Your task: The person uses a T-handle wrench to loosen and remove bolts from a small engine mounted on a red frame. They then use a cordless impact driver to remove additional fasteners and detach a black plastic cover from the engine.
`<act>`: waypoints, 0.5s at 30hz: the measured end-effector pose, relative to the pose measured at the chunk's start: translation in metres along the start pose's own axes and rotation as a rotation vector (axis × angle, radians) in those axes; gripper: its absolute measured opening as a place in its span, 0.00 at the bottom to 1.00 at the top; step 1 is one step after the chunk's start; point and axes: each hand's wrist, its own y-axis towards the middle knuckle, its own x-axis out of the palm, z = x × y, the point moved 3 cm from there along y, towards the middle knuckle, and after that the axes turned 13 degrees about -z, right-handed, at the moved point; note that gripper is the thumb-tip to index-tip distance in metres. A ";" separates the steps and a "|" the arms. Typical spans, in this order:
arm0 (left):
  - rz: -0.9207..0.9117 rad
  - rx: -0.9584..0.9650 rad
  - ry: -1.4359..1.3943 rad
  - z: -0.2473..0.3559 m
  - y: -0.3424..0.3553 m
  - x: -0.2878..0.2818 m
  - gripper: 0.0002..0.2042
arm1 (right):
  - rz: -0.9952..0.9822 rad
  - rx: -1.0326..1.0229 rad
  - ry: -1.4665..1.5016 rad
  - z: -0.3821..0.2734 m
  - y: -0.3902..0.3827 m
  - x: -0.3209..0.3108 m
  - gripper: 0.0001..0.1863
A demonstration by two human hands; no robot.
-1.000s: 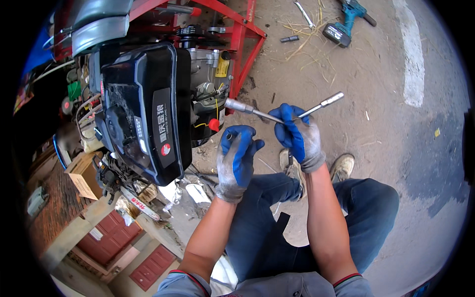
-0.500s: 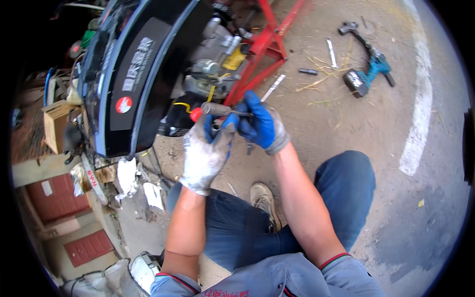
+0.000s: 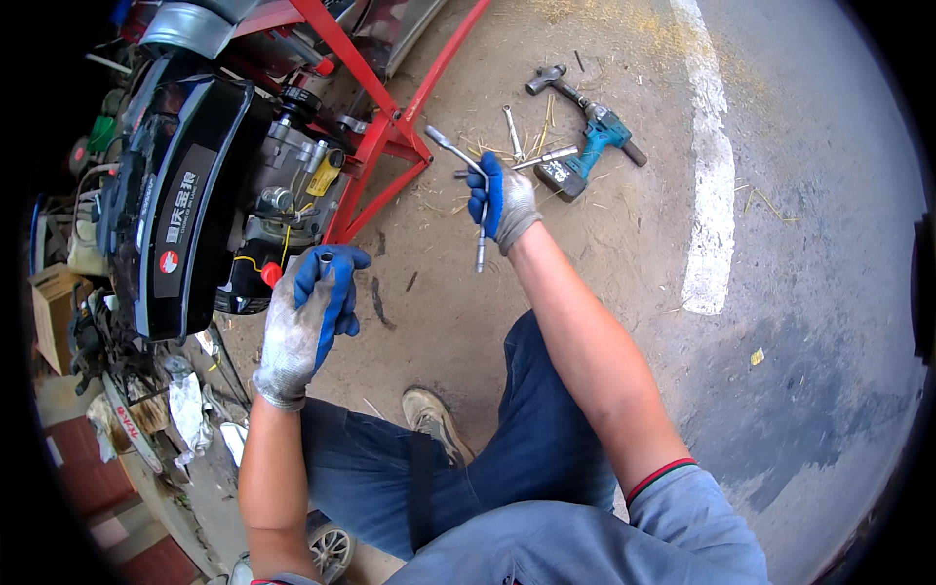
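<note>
From afar, my left hand (image 3: 314,310) pinches a small socket (image 3: 326,261) right of the engine (image 3: 200,195) — my right hand (image 3: 505,200) clasps a wrench (image 3: 442,138) left of the power tool (image 3: 590,156). Seemingly a tool-handling step — next needs a steady grip.

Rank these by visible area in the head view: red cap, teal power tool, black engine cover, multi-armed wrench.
1. Black engine cover
2. Teal power tool
3. Multi-armed wrench, partly covered by the right hand
4. Red cap
</note>
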 end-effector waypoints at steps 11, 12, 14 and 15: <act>-0.240 0.144 0.608 0.097 -0.022 0.054 0.15 | 0.072 0.078 0.133 -0.045 0.097 -0.128 0.13; -0.314 0.079 0.607 0.091 -0.007 0.054 0.15 | -0.022 0.105 0.194 -0.052 0.113 -0.122 0.15; -0.463 0.021 0.739 0.077 0.028 0.054 0.15 | -0.128 0.122 0.040 -0.067 0.133 -0.119 0.27; -0.554 -0.069 0.853 0.068 0.048 0.052 0.15 | -0.136 0.163 -0.119 -0.074 0.139 -0.122 0.27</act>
